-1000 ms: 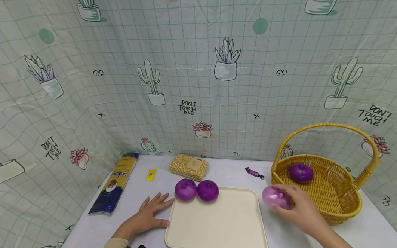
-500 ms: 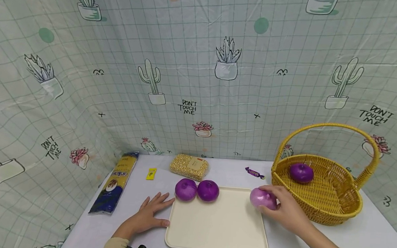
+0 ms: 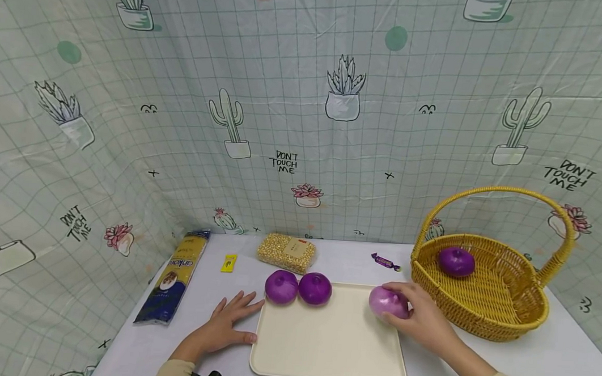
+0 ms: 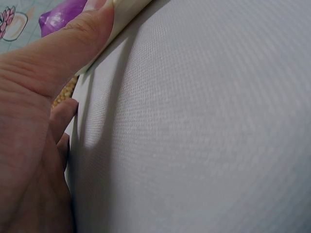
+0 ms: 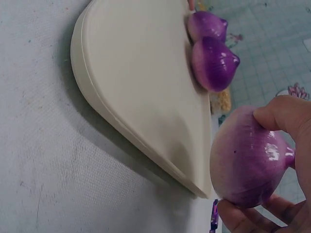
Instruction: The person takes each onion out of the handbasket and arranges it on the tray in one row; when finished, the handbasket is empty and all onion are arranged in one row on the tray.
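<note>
My right hand point(image 3: 417, 316) grips a light purple onion point(image 3: 387, 302) over the far right corner of a cream tray point(image 3: 330, 348). In the right wrist view, thumb and fingers curl round that onion point(image 5: 248, 160), and a gap shows between it and the tray. Two purple onions, one lighter point(image 3: 281, 287) and one darker point(image 3: 315, 289), sit side by side at the tray's far left corner. My left hand point(image 3: 222, 327) lies with fingers spread on the table, its thumb touching the tray's left edge.
A yellow wicker basket point(image 3: 498, 329) with a tall handle stands at the right, holding one dark purple onion point(image 3: 456, 262). Behind the tray lie a bag of corn kernels point(image 3: 287, 253) and a purple wrapped candy point(image 3: 386, 262). At left are a small yellow packet point(image 3: 228, 263) and a blue-yellow pasta bag point(image 3: 173, 278).
My right hand has carried the light purple onion leftward, from beside the basket to over the tray's far right corner. The left hand has stayed in place.
</note>
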Demonstrator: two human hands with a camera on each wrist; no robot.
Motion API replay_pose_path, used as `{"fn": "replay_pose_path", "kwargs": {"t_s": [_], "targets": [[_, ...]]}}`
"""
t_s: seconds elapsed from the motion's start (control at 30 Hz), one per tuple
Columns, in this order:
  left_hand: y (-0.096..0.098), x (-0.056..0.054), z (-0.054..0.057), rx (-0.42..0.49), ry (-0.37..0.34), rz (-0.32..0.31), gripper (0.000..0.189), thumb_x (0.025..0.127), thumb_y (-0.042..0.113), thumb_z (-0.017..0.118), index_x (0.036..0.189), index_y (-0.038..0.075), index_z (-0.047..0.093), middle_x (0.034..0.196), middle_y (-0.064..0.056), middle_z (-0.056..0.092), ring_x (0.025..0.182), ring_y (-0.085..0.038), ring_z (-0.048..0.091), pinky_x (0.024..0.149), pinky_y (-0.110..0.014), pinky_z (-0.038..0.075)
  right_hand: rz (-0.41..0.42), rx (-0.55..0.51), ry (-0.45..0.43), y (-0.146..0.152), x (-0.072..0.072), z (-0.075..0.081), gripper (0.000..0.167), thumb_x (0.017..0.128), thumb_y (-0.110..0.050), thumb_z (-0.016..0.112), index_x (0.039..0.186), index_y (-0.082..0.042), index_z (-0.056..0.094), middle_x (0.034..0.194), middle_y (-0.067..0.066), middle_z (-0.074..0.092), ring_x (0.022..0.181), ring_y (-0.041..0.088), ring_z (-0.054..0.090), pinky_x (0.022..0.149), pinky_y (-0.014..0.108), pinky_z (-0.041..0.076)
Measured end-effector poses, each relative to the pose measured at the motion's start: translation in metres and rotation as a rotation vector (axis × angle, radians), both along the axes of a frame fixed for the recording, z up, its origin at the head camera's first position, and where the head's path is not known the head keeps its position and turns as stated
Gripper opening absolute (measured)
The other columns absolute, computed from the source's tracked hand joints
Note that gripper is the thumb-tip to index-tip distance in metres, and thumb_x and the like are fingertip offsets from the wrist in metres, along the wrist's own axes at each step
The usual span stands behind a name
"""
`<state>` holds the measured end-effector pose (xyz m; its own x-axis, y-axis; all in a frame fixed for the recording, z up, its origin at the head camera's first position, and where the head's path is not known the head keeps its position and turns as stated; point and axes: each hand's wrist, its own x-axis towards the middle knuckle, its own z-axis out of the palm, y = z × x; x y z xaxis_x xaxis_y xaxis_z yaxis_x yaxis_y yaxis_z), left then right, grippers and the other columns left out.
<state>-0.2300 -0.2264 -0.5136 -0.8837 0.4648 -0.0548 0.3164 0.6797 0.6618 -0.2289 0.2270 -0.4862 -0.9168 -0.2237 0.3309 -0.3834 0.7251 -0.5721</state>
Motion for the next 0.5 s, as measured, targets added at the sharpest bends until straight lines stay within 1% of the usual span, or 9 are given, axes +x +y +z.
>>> {"fn": "replay_pose_path", "kwargs": {"t_s": [0.1,0.3,0.43,0.5], "targets": [[0.0,0.0,0.0,0.002,-0.003,0.001,0.082,0.085,0.043,0.079,0.152,0.01,0.048,0.163,-0.023,0.03,0.151,-0.052,0.01,0.116,-0.072,-0.008,0.006,-0.006,0.001,-0.004,-0.001,-0.002,0.056,0.078,-0.031,0.089,0.127,-0.016,0.067,0.12,0.011,0.062,0.098,0.022,0.061,0.081,0.043,0.056],[-0.001,0.0,-0.001,0.002,0.002,-0.004,0.081,0.085,0.043,0.079,0.152,0.011,0.048,0.163,-0.023,0.03,0.151,-0.052,0.01,0.116,-0.072,-0.008,0.017,0.003,0.034,-0.012,-0.004,-0.006,0.054,0.077,-0.029,0.089,0.125,-0.015,0.068,0.118,0.011,0.064,0.098,0.022,0.061,0.079,0.043,0.057],[-0.001,-0.001,-0.001,0.001,0.005,-0.007,0.081,0.085,0.044,0.079,0.153,0.012,0.048,0.163,-0.022,0.029,0.151,-0.052,0.01,0.116,-0.072,-0.008,0.012,-0.009,-0.007,-0.017,-0.007,-0.007,0.056,0.078,-0.029,0.088,0.127,-0.015,0.066,0.12,0.011,0.064,0.1,0.023,0.061,0.081,0.043,0.057],[-0.002,-0.001,-0.002,0.003,0.006,-0.008,0.081,0.085,0.044,0.079,0.152,0.012,0.048,0.163,-0.023,0.03,0.151,-0.052,0.01,0.116,-0.072,-0.008,0.01,-0.017,-0.037,-0.019,-0.009,-0.008,0.056,0.078,-0.029,0.088,0.128,-0.016,0.065,0.123,0.012,0.063,0.102,0.025,0.062,0.082,0.043,0.057]]}}
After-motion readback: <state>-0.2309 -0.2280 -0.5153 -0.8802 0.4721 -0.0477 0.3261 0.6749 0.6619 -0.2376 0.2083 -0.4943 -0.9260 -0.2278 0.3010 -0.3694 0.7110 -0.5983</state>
